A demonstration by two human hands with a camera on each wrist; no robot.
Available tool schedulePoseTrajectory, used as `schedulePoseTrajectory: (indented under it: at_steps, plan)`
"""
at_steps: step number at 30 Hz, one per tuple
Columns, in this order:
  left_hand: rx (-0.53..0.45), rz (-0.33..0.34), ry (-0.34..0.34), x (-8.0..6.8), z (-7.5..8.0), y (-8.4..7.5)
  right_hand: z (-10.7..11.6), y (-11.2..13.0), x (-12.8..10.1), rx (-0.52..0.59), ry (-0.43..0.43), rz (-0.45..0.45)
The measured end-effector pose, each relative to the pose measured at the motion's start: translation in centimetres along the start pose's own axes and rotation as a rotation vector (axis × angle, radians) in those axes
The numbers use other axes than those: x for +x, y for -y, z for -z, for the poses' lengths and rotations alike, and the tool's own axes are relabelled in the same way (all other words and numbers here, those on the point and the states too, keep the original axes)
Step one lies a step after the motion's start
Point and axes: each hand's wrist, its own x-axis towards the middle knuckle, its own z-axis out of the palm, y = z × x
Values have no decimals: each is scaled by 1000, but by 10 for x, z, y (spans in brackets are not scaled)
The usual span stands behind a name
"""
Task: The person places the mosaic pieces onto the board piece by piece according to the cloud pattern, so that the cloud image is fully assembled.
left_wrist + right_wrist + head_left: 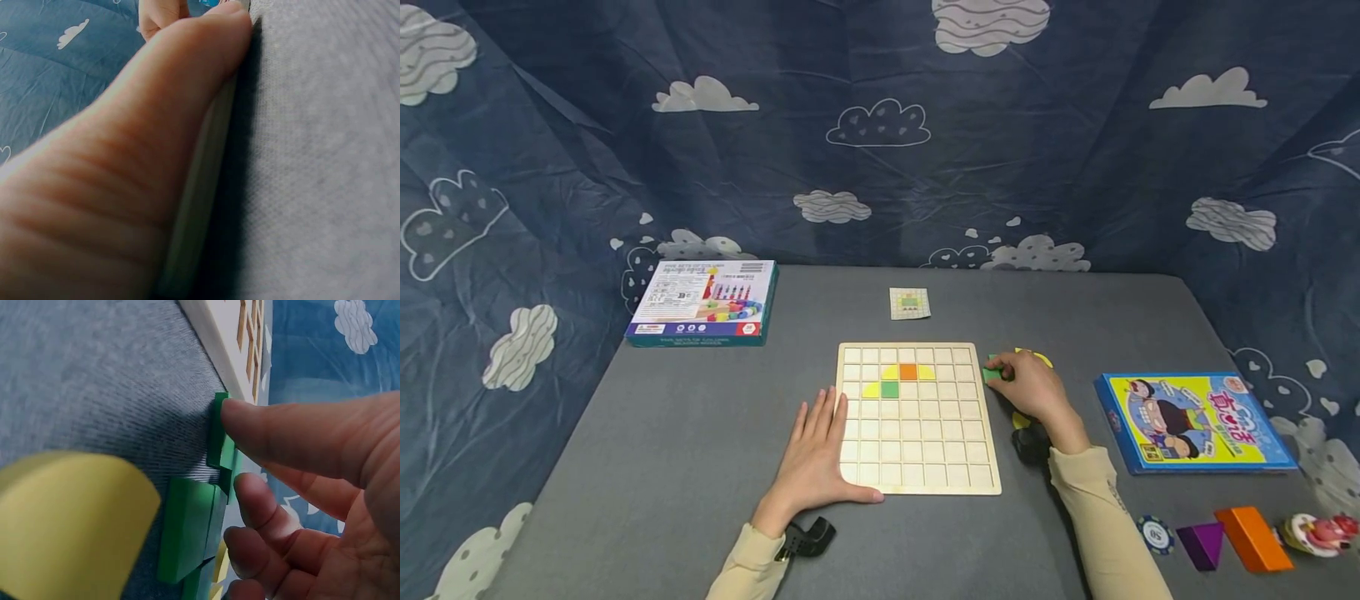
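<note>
The grey worktop [700, 467] carries a wooden grid board [917, 450]. The left hand [816, 454] lies flat with fingers together against the board's left edge. Just right of the board, the right hand [1030, 387] pinches a green tile [219, 434] among other green tiles [187, 528].

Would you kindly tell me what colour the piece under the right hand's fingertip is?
Green piece; the right wrist view shows it best, beneath the right hand.

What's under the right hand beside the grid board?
Green tiles lie on the grey table under the right hand, a fingertip touching one, with a yellow piece nearby. The palm hides anything further beneath.
</note>
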Motion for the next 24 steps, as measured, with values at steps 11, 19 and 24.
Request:
schedulePoseTrajectory:
  at_steps: [11, 19, 24]
  plan:
    - [-9, 4, 5, 0, 4, -3, 4, -3, -4, 27, 6, 7]
    - [-5, 9, 13, 0, 3, -3, 4, 1, -10, 45, 10, -26]
    - [-2, 10, 16, 0, 3, -2, 1, 2, -12, 126, -28, -29]
